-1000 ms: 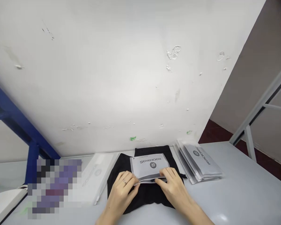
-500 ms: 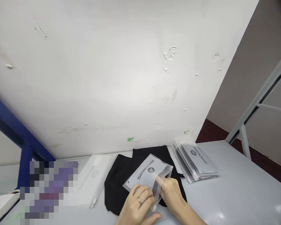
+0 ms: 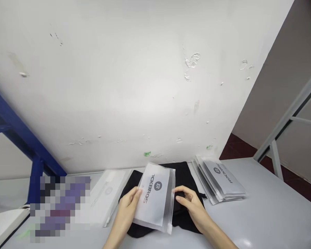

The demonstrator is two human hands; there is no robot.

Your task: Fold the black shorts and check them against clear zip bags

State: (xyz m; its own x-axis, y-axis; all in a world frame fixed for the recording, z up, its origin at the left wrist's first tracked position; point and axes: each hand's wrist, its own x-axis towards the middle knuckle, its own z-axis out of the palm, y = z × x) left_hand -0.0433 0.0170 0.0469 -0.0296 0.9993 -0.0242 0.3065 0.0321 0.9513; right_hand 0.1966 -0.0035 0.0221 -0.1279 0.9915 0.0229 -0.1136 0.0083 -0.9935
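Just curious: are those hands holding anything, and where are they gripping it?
A frosted zip bag: left hand on its left edge, right hand at its right, zipper edge.

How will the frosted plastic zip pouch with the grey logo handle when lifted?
The frosted plastic zip pouch looks thin and probably light: the left hand holds it by one edge. It seems bendy yet keeps flat. Its glossy film may slide on the black fabric.
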